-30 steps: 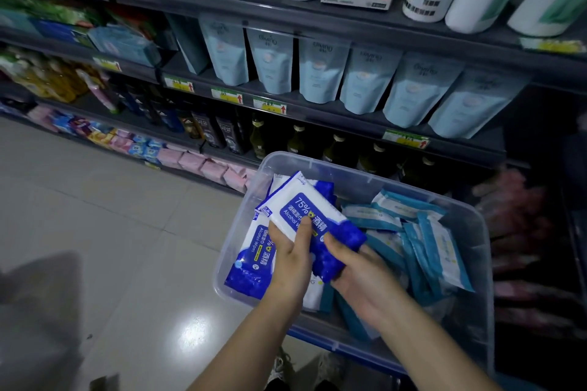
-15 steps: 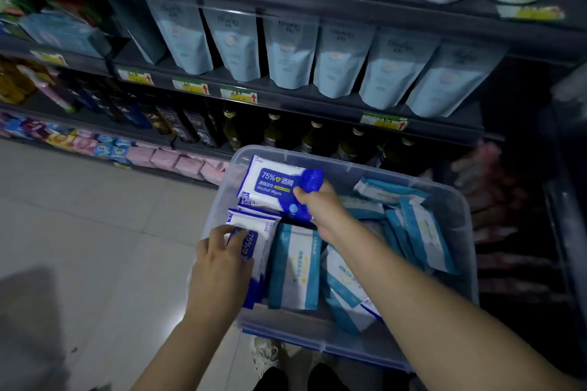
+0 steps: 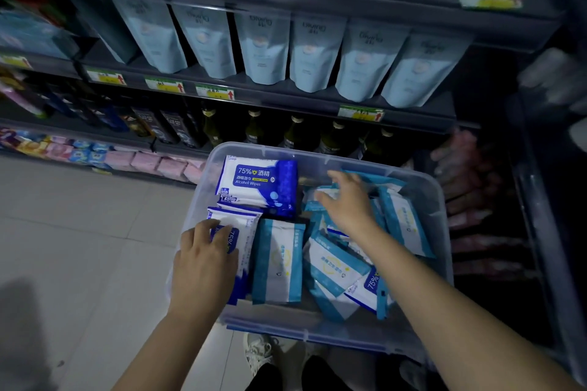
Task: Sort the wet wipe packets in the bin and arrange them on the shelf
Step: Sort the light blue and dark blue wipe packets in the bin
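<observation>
A clear plastic bin (image 3: 443, 232) in front of me holds two kinds of wet wipe packets. Dark blue "75% Alcohol Wipes" packets (image 3: 259, 182) lie stacked at the bin's far left. Light blue packets (image 3: 279, 260) fill the middle and right side. My left hand (image 3: 203, 263) rests flat on a dark blue packet (image 3: 246, 233) at the near left, fingers relaxed. Over the light blue packets at the far middle, my right hand (image 3: 347, 203) reaches with spread fingers and touches one, holding nothing.
Dark shelves (image 3: 286, 98) stand behind the bin, with pale blue pouches (image 3: 262, 47) in a row, dark bottles (image 3: 295, 133) below and pink packs (image 3: 149, 162) at floor level. Tiled floor (image 3: 79, 247) lies to the left. My shoes (image 3: 263, 355) show under the bin.
My right hand let go of the dark blue packet onto the far-left stack and moved right over the light blue packets. My left hand stayed on the near-left packet.
</observation>
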`<state>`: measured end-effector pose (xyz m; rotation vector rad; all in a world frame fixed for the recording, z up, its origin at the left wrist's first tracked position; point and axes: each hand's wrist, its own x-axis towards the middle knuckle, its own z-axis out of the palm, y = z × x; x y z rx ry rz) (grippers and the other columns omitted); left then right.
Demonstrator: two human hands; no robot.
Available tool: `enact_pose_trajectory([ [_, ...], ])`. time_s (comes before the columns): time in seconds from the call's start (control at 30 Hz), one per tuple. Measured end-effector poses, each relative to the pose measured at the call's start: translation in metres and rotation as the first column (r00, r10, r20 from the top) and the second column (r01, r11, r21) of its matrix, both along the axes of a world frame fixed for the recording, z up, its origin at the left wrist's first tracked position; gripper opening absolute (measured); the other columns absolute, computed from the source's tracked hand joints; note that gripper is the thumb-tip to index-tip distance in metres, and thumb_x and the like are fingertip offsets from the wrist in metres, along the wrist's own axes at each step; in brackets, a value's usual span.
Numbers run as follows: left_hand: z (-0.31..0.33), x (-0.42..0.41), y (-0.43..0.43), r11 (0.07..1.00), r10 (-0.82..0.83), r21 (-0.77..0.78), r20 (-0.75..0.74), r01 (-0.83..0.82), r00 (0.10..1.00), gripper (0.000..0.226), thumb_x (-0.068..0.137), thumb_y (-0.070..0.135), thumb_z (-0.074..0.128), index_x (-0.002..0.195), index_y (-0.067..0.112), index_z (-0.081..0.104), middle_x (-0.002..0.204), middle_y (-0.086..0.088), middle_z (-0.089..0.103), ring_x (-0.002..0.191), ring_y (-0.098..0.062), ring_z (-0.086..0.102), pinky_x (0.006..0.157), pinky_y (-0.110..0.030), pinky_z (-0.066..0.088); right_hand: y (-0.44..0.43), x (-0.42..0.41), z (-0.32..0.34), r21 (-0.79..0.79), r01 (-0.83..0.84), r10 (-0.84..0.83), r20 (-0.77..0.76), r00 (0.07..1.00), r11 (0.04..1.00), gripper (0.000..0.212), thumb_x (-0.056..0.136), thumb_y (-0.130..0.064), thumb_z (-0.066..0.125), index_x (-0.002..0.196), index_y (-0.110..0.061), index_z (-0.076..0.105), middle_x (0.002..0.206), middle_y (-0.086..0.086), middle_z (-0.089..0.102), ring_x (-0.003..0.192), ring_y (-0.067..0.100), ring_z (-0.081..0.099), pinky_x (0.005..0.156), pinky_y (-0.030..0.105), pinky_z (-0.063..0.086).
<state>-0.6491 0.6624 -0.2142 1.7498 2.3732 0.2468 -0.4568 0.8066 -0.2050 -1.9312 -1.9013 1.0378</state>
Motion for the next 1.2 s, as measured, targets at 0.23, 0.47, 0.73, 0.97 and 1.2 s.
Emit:
enact_pose_trajectory([
  [0.23, -0.001, 0.049, 0.024, 0.971, -0.219, 0.117, 0.076, 0.209, 0.973, 0.045, 0.062, 0.007, 0.083, 0.104, 0.005, 0.068, 0.099, -0.013, 0.064, 0.086, -0.035, 0.058, 0.075, -0.042, 0.053, -0.035, 0.098, -0.016, -0.177, 0.043, 0.034, 0.412, 0.911, 0.983, 0.089, 0.083, -0.045, 0.064, 0.149, -0.013, 0.013, 0.155, 0.009, 0.016, 0.137, 0.031, 0.026, 0.11, 0.041, 0.03],
  [0.47, -0.006, 0.091, 0.037, 0.981, -0.127, -0.062, 0.511, 0.184, 0.85, 0.035, 0.089, 0.016, 0.063, 0.123, 0.008, 0.061, 0.121, -0.01, 0.061, 0.11, -0.026, 0.056, 0.095, -0.029, 0.041, -0.048, 0.116, -0.015, -0.058, 0.119, -0.108, 0.159, 0.981, 0.991, 0.058, 0.095, -0.023, 0.048, 0.147, -0.018, 0.026, 0.143, 0.009, 0.042, 0.126, 0.027, 0.045, 0.099, 0.032, 0.039],
  [0.73, 0.001, 0.14, 0.046, 0.901, 0.419, -0.429, 0.899, 0.061, 0.124, 0.039, 0.094, 0.037, 0.052, 0.126, 0.015, 0.054, 0.124, 0.001, 0.062, 0.114, -0.012, 0.058, 0.091, -0.025, 0.046, -0.082, 0.105, -0.006, 0.039, -0.214, 0.208, 0.127, 0.97, 0.976, 0.061, 0.095, -0.023, 0.05, 0.149, -0.022, 0.02, 0.156, -0.007, 0.016, 0.143, 0.013, 0.016, 0.114, 0.023, 0.015],
  [0.97, -0.001, 0.159, 0.056, 0.856, 0.503, -0.51, 0.859, -0.082, -0.091, 0.019, 0.098, 0.009, 0.047, 0.113, 0.006, 0.059, 0.105, -0.009, 0.069, 0.086, -0.016, 0.067, 0.063, -0.022, 0.055, -0.075, 0.109, -0.001, -0.077, 0.0, -0.012, -0.164, 0.986, 0.997, 0.054, 0.082, -0.03, 0.069, 0.131, -0.015, 0.052, 0.146, -0.004, 0.035, 0.136, 0.01, 0.031, 0.106, 0.018, 0.025],
  [1.2, -0.004, 0.16, 0.057, 0.859, 0.487, -0.503, 0.861, -0.093, -0.148, 0.018, 0.098, 0.009, 0.048, 0.11, 0.011, 0.06, 0.106, -0.009, 0.07, 0.093, -0.019, 0.067, 0.073, -0.032, 0.057, -0.055, 0.114, -0.002, -0.202, 0.129, -0.165, -0.173, 0.971, 0.971, 0.064, 0.08, -0.024, 0.073, 0.136, -0.016, 0.044, 0.109, -0.003, 0.054, 0.094, 0.007, 0.05, 0.073, 0.018, 0.041],
])
